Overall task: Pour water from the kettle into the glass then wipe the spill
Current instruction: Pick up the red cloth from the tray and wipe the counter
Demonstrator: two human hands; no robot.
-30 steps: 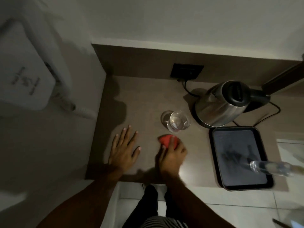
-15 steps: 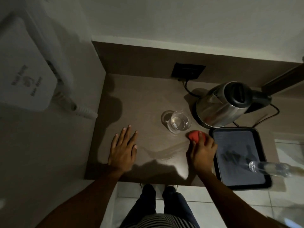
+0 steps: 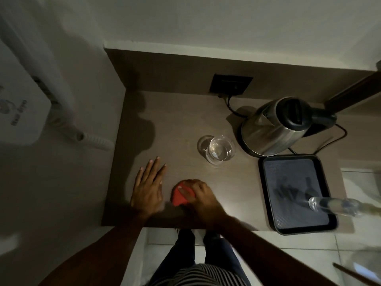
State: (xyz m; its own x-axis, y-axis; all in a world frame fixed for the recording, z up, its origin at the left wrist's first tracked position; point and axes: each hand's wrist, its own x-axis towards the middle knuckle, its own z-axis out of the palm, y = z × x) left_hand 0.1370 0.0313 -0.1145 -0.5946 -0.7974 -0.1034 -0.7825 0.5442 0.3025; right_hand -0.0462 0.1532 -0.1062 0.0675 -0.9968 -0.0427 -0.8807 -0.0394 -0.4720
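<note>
A clear glass (image 3: pixel 220 150) with water in it stands in the middle of the brown counter (image 3: pixel 177 124). Right of it and behind, the steel kettle (image 3: pixel 274 129) with a black lid sits on its base, cord plugged into the wall socket. My right hand (image 3: pixel 201 196) presses a red cloth (image 3: pixel 179 197) flat on the counter near the front edge, fingers curled over it. My left hand (image 3: pixel 148 187) lies flat beside the cloth, fingers spread, holding nothing.
A black tray (image 3: pixel 272 195) lies at the front right, with a clear plastic bottle (image 3: pixel 334 206) lying across its right edge. A black socket plate (image 3: pixel 231 84) is on the back panel. A white appliance (image 3: pixel 18 112) hangs on the left wall.
My right hand has swept the red cloth from beside the tray leftward across the counter front, ending next to my left hand. The left hand has stayed put.
</note>
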